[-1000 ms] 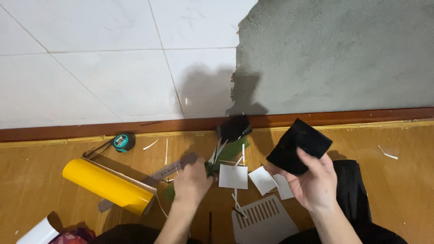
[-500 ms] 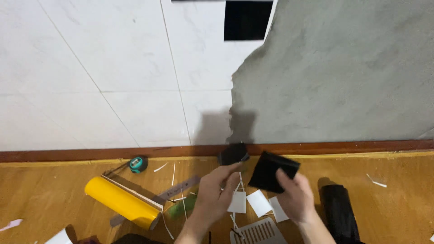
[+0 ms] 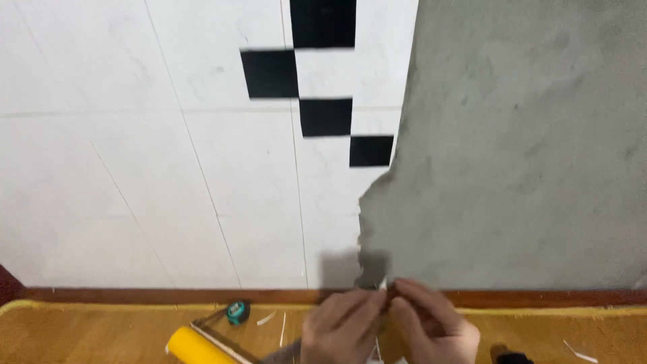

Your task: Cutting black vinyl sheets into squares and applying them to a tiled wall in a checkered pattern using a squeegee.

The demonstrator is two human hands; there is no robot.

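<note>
My left hand and my right hand meet fingertip to fingertip low in the view, just in front of the baseboard. They pinch a small black square piece between them. It is almost wholly hidden by the fingers, and only a thin white edge shows at the top. The hands cast a dark shadow on the wall right above them. Several matching black squares are stuck in a stepped checker pattern high on the white wall panels.
White panels cover the left wall, and bare grey plaster the right. A brown baseboard runs along the wooden floor. A yellow roll, a teal tape measure, white scraps and a black object lie on the floor.
The view has tilted up the wall, bringing the stuck black squares into sight. My left hand left the floor items and joined my right hand on the black square.
</note>
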